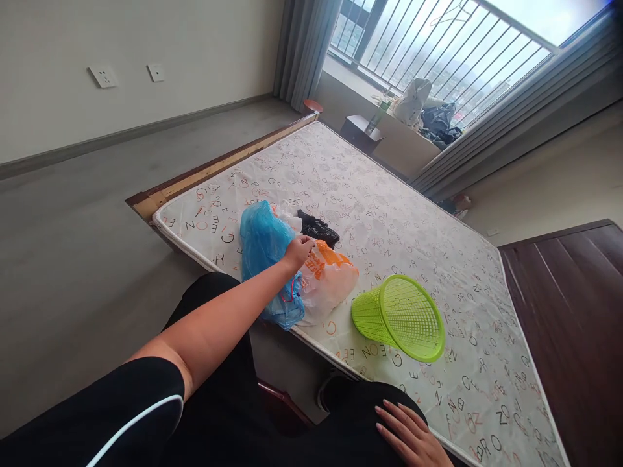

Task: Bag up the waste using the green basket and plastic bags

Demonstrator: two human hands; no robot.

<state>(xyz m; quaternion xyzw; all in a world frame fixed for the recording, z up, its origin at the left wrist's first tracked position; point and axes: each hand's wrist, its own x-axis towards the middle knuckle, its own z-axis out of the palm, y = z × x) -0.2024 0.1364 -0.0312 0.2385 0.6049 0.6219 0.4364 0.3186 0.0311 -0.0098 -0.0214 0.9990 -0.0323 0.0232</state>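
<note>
My left hand (298,253) reaches over a heap of plastic bags on the mattress. Its fingers are pinched at the top of a white plastic bag with orange print (333,275). A crumpled blue plastic bag (265,237) lies to the left, partly hidden beneath my forearm. Just beyond my fingertips is a black plastic bag (318,227), with some whitish plastic beside it. My right hand (409,431) rests flat on my knee, fingers out and holding nothing. To the right of the bags, a green mesh wastebasket (367,318) lies tipped on its side, its mouth facing right.
The letter-patterned mattress (467,285) sits on a wooden bed frame (214,161), with a dark headboard (569,305) at right. Near the window are a small dark nightstand (357,133) and a ledge holding a white bag (411,104) and dark items.
</note>
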